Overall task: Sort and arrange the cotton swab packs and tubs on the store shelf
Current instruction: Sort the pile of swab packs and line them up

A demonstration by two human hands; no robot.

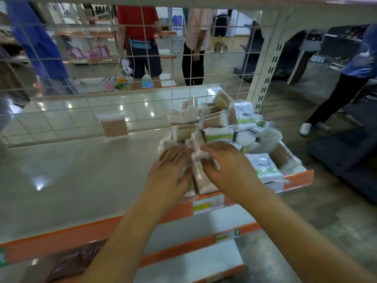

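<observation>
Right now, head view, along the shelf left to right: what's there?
Lone swab pack standing at the back → left hand → pack held between both hands → right hand → green-and-white pack at the front edge.

swab packs [222, 127]: jumbled heap, shelf's right end | single pack [114, 127]: upright, apart, left

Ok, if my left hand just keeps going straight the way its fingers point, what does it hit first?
Probably the jumbled heap of cotton swab packs just beyond the fingertips. The left hand already grips a wood-stick pack together with the right hand, pointing up and right into that pile. Depth is hard to judge.
</observation>
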